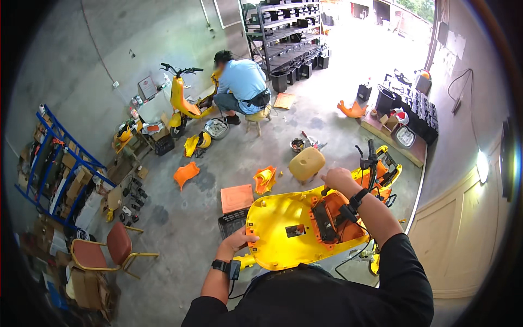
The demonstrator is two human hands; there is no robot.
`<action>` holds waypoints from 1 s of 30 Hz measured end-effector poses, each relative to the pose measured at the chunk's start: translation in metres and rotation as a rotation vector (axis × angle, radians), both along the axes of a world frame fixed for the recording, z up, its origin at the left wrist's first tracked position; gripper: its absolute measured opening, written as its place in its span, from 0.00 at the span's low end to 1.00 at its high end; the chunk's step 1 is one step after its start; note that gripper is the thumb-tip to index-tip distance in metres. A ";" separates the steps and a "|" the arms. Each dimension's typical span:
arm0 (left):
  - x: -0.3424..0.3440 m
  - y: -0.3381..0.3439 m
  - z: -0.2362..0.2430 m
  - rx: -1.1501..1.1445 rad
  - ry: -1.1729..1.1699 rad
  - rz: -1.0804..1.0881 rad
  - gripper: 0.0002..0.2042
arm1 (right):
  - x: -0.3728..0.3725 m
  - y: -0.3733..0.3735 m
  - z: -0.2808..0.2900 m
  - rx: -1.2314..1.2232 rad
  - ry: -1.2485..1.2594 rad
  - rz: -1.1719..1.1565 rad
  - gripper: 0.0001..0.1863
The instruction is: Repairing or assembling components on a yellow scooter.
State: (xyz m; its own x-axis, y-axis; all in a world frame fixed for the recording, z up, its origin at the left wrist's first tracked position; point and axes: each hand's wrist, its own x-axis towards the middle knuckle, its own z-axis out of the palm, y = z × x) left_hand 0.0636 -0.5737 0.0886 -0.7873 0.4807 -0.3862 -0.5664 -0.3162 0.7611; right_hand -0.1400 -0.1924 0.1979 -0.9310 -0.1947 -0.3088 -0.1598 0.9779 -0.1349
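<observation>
A large yellow scooter body panel (278, 218) lies across in front of my body, its hollow inner side up. Set into its right part is an orange compartment (340, 215) with a black fitting inside. My left hand (241, 238) grips the panel's left end, thumb on the inner face. Over the far edge, near the orange part, my right hand (339, 181) is closed with a small dark piece showing under its fingers; I cannot make out what it is. Just beyond my right forearm stands a yellow and orange scooter (381, 169) with black handlebars.
A tan stool (306, 163) and a bowl of small parts (297, 144) stand ahead. Left of the panel are an orange board (237, 198) and a black crate (231, 223). A red chair (109, 248) is further left. A person in blue (245, 82) sits by another scooter (182, 98).
</observation>
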 end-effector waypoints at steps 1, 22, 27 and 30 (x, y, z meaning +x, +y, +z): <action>0.000 0.000 -0.001 -0.007 0.000 -0.006 0.28 | 0.000 0.000 0.003 0.001 -0.016 -0.008 0.26; -0.004 -0.008 -0.021 0.003 -0.015 -0.019 0.28 | -0.008 0.021 -0.011 -0.281 -0.270 -0.031 0.18; -0.005 -0.008 -0.015 0.002 -0.017 -0.020 0.28 | -0.014 0.015 -0.023 0.135 -0.024 0.364 0.16; -0.004 -0.007 -0.012 -0.017 -0.036 0.009 0.27 | -0.019 0.018 -0.029 -0.034 -0.065 0.339 0.15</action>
State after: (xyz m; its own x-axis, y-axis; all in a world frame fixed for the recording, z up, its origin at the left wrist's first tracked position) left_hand 0.0600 -0.5803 0.0768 -0.7771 0.4665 -0.4224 -0.5906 -0.3086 0.7456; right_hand -0.1586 -0.1744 0.1688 -0.7901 -0.5007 -0.3537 -0.4645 0.8655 -0.1875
